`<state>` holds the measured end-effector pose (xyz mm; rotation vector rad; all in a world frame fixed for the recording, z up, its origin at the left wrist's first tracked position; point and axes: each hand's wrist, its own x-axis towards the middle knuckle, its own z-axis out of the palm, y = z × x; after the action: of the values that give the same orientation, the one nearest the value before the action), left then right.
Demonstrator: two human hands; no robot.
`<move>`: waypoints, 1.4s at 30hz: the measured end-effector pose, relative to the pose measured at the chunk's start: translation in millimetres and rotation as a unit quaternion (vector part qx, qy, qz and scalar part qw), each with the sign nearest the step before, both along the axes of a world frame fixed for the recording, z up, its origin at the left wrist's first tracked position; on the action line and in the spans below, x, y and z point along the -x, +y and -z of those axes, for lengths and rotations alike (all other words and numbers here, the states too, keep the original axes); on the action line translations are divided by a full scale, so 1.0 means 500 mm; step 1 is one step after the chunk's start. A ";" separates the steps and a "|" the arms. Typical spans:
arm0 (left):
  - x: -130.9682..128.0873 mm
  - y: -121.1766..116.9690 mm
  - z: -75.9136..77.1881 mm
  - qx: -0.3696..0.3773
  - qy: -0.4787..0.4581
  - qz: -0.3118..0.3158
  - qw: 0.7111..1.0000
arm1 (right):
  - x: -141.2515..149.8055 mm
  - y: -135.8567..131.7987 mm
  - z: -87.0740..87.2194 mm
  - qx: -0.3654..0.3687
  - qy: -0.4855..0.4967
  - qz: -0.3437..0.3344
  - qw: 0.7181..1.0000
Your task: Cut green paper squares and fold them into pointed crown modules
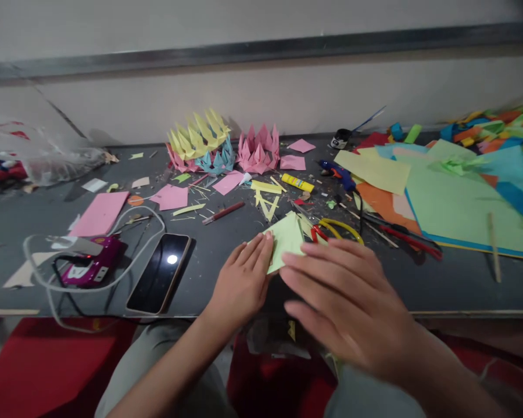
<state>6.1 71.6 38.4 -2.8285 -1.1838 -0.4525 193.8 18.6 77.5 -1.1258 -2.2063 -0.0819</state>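
A pale green sheet of paper [287, 235], with straight edges and a corner pointing away from me, lies near the table's front edge. My left hand [244, 273] rests flat on its left side, fingers stretched out. Over the paper's right edge hovers my right hand [344, 290], larger in view and slightly blurred, its fingers extended and the thumb apart; whether its fingertips touch the paper I cannot tell. Just beyond the right hand lie yellow-handled scissors [342, 227] and a red-handled tool [317, 233], both partly covered.
Folded paper crowns in yellow [200, 136], blue [218, 158] and pink [259, 151] stand near the wall. A glue stick [297, 183], a blue glue gun [337, 173] and green paper sheets [462, 200] lie behind and right. At left are a phone [159, 273] and a purple power adapter [93, 264] with cables.
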 end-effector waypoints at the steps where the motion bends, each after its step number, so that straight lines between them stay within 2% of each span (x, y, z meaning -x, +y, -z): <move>1: -0.002 -0.002 0.002 -0.001 0.015 -0.002 1.000 | 0.005 0.018 0.002 -0.020 -0.039 -0.023 0.999; 3: -0.007 -0.007 0.011 -0.004 0.043 -0.007 0.999 | 0.012 0.047 0.018 -0.014 -0.090 -0.051 0.995; 7: -0.012 -0.012 0.030 -0.006 0.068 0.021 0.997 | 0.001 0.070 0.055 -0.031 -0.097 -0.081 0.992; 9: -0.006 -0.008 0.032 -0.009 0.056 0.040 0.998 | -0.021 0.074 0.057 -0.047 -0.086 -0.075 0.992; 11: 0.008 0.002 0.028 0.001 0.035 0.031 0.999 | -0.056 0.080 0.053 -0.067 -0.069 -0.042 0.994; 13: 0.030 0.018 0.022 0.036 0.005 -0.012 0.999 | -0.097 0.089 0.049 -0.077 -0.044 0.001 0.996; 15: 0.050 0.030 0.014 0.094 -0.054 -0.102 0.989 | -0.131 0.094 0.050 -0.116 0.013 0.065 0.991; 16: 0.056 0.033 0.010 0.138 -0.098 -0.146 0.975 | -0.143 0.094 0.051 -0.132 0.038 0.090 0.986; 17: 0.058 0.032 0.006 0.199 -0.158 -0.184 0.950 | -0.149 0.091 0.053 -0.153 0.063 0.105 0.981; 18: 0.056 0.026 0.003 0.284 -0.223 -0.198 0.911 | -0.150 0.087 0.055 -0.164 0.078 0.109 0.977; 19: 0.050 0.017 0.000 0.388 -0.284 -0.188 0.857 | -0.146 0.081 0.057 -0.173 0.084 0.099 0.976; 20: 0.039 0.006 -0.001 0.503 -0.334 -0.141 0.785 | -0.138 0.074 0.059 -0.174 0.080 0.081 0.978; 22: 0.010 -0.020 0.000 0.686 -0.397 -0.046 0.608 | -0.118 0.061 0.064 -0.154 0.038 0.030 0.987; 23: -0.005 -0.032 0.002 0.739 -0.424 -0.023 0.523 | -0.109 0.055 0.066 -0.141 0.013 0.003 0.990; 24: -0.018 -0.040 0.005 0.760 -0.455 -0.020 0.463 | -0.103 0.051 0.068 -0.132 -0.008 -0.022 0.991; 25: -0.029 -0.045 0.009 0.763 -0.481 -0.035 0.430 | -0.099 0.048 0.070 -0.127 -0.020 -0.044 0.991; 26: -0.037 -0.047 0.012 0.761 -0.499 -0.057 0.411 | -0.099 0.048 0.071 -0.125 -0.025 -0.062 0.990; 28: -0.043 -0.043 0.016 0.747 -0.520 -0.093 0.403 | -0.108 0.052 0.072 -0.129 -0.021 -0.076 0.988; 30: -0.040 -0.034 0.016 0.736 -0.530 -0.105 0.409 | -0.127 0.064 0.072 -0.140 -0.013 -0.052 0.989; 33: -0.027 -0.022 0.013 0.700 -0.548 -0.114 0.444 | -0.157 0.089 0.079 -0.141 0.012 0.068 0.988; 34: -0.023 -0.019 0.012 0.684 -0.553 -0.119 0.461 | -0.165 0.098 0.086 -0.124 0.019 0.116 0.985; 36: -0.017 -0.015 0.011 0.650 -0.561 -0.125 0.497 | -0.176 0.112 0.108 -0.041 0.007 0.186 0.982; 38: -0.014 -0.013 0.013 0.618 -0.570 -0.127 0.526 | -0.181 0.123 0.136 0.065 -0.050 0.195 0.977; 40: -0.015 -0.011 0.014 0.591 -0.580 -0.129 0.546 | -0.180 0.131 0.165 0.113 -0.082 0.190 0.972; 42: -0.020 -0.009 0.013 0.565 -0.594 -0.132 0.557 | -0.177 0.136 0.185 0.140 -0.076 0.216 0.963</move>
<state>16.0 67.0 31.7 -2.5717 -2.8800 -2.7232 282.5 86.4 -15.0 -1.8012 -2.1079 -0.0434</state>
